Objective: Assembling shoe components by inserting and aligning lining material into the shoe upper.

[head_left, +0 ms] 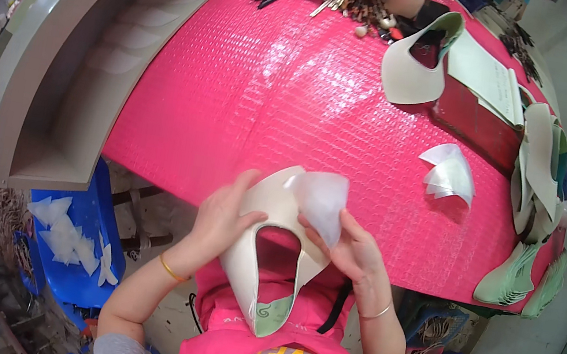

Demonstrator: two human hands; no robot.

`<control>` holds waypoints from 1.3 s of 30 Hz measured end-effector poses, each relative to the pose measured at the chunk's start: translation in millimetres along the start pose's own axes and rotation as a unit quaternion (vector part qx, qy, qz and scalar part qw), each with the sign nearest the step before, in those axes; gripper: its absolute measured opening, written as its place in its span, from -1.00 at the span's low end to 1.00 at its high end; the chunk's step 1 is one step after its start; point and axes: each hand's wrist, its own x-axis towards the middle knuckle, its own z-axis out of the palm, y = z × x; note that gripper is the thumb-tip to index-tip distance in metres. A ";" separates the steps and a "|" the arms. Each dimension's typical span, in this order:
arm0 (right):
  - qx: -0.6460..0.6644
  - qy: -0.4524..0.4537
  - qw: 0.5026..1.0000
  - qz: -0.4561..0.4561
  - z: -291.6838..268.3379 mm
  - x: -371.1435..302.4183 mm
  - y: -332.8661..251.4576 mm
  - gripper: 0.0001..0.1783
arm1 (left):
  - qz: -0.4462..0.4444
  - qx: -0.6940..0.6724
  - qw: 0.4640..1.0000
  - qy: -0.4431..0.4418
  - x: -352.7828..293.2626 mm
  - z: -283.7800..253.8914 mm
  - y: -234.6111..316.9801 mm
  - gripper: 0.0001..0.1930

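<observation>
A cream shoe upper (272,199) with a pale green lining is held over the near edge of the pink table, its opening toward me. My left hand (224,214) is closed on its left side, thumb on top and fingers along the outer edge. Between the thumb and fingers of my right hand (359,252) is a translucent white stiffener piece (324,200), curved and thin. It overlaps the right side of the upper's toe area. Some of my right fingers are hidden behind the piece and the upper.
A beige open-fronted machine housing (7,96) stands left. Right on the pink table (252,91) lie more stiffener pieces (452,178), a cream upper (410,78), a red box (474,122) under a notepad (488,80), and stacked uppers (540,169). A blue chair (90,202) holds loose translucent pieces.
</observation>
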 end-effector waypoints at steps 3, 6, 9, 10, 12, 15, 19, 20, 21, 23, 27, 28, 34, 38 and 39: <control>-0.013 0.010 1.000 -0.002 6.6 -0.9 -2.5 -0.50 | 0.149 0.219 0.963 0.042 -9.4 9.2 7.9 -0.58; -0.126 0.047 0.991 -0.023 24.6 9.3 -7.3 -0.61 | 0.182 0.232 0.953 -0.063 -17.7 18.5 -6.3 -0.65; -0.383 0.056 0.920 -0.062 24.3 21.5 -4.1 -0.70 | -0.239 -0.377 0.880 -0.162 5.5 -7.7 -28.2 -0.60; -0.382 0.058 0.920 -0.061 27.0 22.1 -1.5 -0.70 | -0.296 -0.481 0.808 -0.166 11.1 -10.8 -34.6 -0.48; -0.382 0.086 0.917 -0.078 34.0 20.9 0.4 -0.72 | -0.275 -0.416 0.848 -0.179 10.7 -12.6 -23.3 -0.45; -0.356 0.125 0.919 -0.113 33.1 12.7 -2.6 -0.76 | -0.234 -0.426 0.852 -0.193 4.7 -9.9 -32.7 -0.56; -0.103 0.078 0.977 -0.171 14.7 -5.9 -36.4 -0.77 | 0.058 -0.114 0.987 -0.094 -1.7 -17.7 5.9 -0.71; -0.031 -0.011 0.987 -0.155 10.4 -4.8 -35.1 -0.76 | 0.057 -0.117 0.987 -0.096 1.2 -9.5 10.1 -0.71; 0.041 -0.104 0.984 -0.135 10.2 -3.6 -35.2 -0.74 | 0.181 0.010 0.981 -0.073 5.2 -2.4 12.6 -0.69; -0.048 -0.025 0.996 -0.069 31.7 7.1 -15.3 -0.74 | 0.270 0.157 0.943 -0.119 4.3 11.0 8.2 -0.64; -0.105 0.020 0.994 -0.025 21.7 12.5 22.9 -0.62 | 0.304 0.239 0.918 -0.084 -18.8 11.4 6.0 -0.65; -0.117 0.039 0.992 -0.036 22.4 6.5 28.8 -0.60 | 0.270 0.199 0.939 -0.079 -29.6 13.2 5.1 -0.64; -0.189 0.068 0.978 -0.052 34.8 4.3 23.7 -0.77 | 0.216 0.153 0.964 -0.043 -59.3 9.4 -5.0 -0.57; -0.469 0.079 0.878 -0.061 31.1 19.1 20.5 -0.78 | -0.058 -0.172 0.975 -0.127 -30.9 -1.8 -13.0 -0.71; -0.487 0.113 0.863 -0.071 33.6 19.4 25.7 -0.76 | -0.184 -0.389 0.885 -0.178 -21.9 -12.8 -31.9 -0.60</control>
